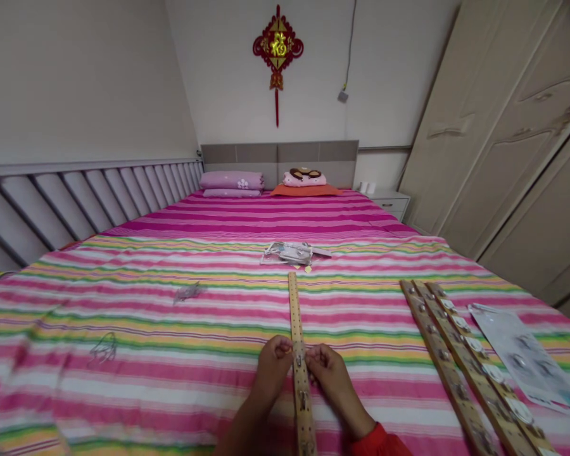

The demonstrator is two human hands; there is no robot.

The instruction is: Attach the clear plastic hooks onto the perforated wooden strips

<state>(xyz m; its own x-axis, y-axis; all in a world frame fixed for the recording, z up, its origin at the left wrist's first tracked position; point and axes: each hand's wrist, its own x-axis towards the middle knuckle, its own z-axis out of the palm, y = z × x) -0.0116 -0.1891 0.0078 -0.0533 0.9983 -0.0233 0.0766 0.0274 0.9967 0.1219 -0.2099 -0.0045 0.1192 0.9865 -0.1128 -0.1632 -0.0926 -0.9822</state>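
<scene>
A long wooden strip (295, 323) with rows of small holes lies lengthwise on the striped bedspread (171, 354), running away from me. My left hand (272, 366) and my right hand (327, 368) sit on either side of it, fingers curled in and pinched at a small metal clip (298, 360) fixed on the strip. Another clip (303, 400) sits lower on the same strip, between my wrists. The right wrist shows a red sleeve cuff.
Three similar wooden strips (460, 367) carrying metal clips and white discs lie at the right, beside a clear plastic bag (522, 361). A packet of parts (291, 252) lies mid-bed. Small wire pieces (188, 292) lie at left. Pillows, a headboard, a nightstand and a wardrobe stand beyond.
</scene>
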